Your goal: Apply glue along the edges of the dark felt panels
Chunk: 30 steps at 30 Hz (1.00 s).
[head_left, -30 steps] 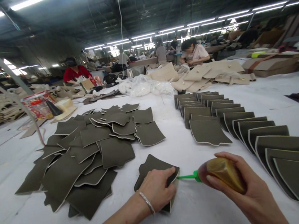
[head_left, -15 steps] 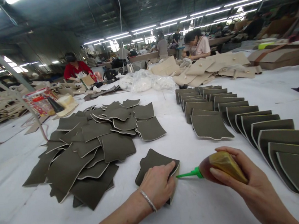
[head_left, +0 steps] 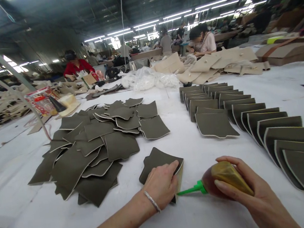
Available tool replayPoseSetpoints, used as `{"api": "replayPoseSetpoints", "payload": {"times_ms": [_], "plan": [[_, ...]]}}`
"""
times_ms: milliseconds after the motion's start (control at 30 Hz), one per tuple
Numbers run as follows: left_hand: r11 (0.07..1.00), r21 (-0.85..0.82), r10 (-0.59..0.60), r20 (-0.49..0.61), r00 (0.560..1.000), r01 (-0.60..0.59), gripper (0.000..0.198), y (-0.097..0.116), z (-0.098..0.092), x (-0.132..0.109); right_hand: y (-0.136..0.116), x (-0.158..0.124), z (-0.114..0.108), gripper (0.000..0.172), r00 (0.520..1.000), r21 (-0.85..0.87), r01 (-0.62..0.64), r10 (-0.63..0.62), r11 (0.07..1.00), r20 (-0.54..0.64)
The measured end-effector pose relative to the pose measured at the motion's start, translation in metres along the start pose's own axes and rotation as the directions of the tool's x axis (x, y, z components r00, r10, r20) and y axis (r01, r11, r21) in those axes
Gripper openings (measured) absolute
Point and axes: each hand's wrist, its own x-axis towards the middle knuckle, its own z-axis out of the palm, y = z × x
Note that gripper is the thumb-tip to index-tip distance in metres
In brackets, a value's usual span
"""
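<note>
My left hand (head_left: 162, 181) lies over a dark olive-grey leather-like piece (head_left: 154, 160) on the white table. Its index finger reaches along the top near the right corner, the other fingers are bent and partly hidden, and the hand holds the piece down. Along the piece's right side a pale, yellowish edge shows. In my right hand (head_left: 249, 187) is a squeeze bottle (head_left: 227, 178) of amber liquid, gripped between thumb and fingers and tilted to the left. The bottle's green nozzle (head_left: 190, 189) points at the lower end of that pale edge; whether it touches, I cannot tell.
On the left lies a loose heap of similar dark pieces (head_left: 97, 143). Overlapping rows of them (head_left: 290, 134) run along the right. Farther back are clear plastic bags (head_left: 147, 79), beige panels (head_left: 206, 63) and a tub (head_left: 67, 102). Several people work in the background.
The nozzle has slid down along the piece's right edge toward me, as my right hand moved the bottle slightly lower. My left hand keeps its place on the piece. The camera view has shifted slightly.
</note>
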Motion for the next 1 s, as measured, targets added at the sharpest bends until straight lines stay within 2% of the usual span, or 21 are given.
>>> {"api": "replayPoseSetpoints", "payload": {"times_ms": [67, 167, 333, 467, 633, 800, 1000], "plan": [[1.0, 0.003, 0.001, 0.0, 1.0, -0.001, 0.046, 0.0, 0.0, 0.0, 0.002, -0.002, 0.001, 0.05, 1.0, 0.015, -0.003, 0.003, 1.0, 0.017], [1.0, 0.007, -0.004, 0.003, 1.0, 0.004, 0.046, 0.0, 0.0, -0.001, 0.007, -0.003, 0.001, 0.053, 0.999, 0.013, 0.023, -0.023, 1.0, -0.031], [1.0, 0.015, -0.012, 0.014, 1.0, 0.012, 0.047, 0.001, -0.001, -0.001, 0.006, -0.008, 0.003, 0.053, 0.998, 0.063, -0.033, 0.03, 0.997, 0.047], [1.0, 0.018, -0.008, 0.014, 1.0, 0.007, 0.046, 0.002, -0.002, -0.001, -0.006, -0.015, 0.008, 0.052, 0.997, 0.09, -0.052, 0.056, 0.995, -0.052], [0.999, 0.034, -0.015, 0.017, 1.0, 0.015, 0.047, 0.002, -0.001, -0.001, -0.011, -0.018, 0.011, 0.052, 0.995, 0.162, -0.099, 0.101, 0.982, -0.005], [0.999, 0.043, 0.0, 0.009, 1.0, -0.001, 0.048, 0.001, 0.0, -0.001, -0.01, -0.016, 0.012, 0.052, 0.993, 0.123, -0.058, 0.07, 0.991, -0.095], [1.0, 0.019, 0.012, 0.002, 1.0, -0.012, 0.049, 0.001, 0.0, 0.0, -0.004, -0.02, 0.015, 0.052, 0.995, 0.149, -0.098, 0.1, 0.984, -0.01]]}}
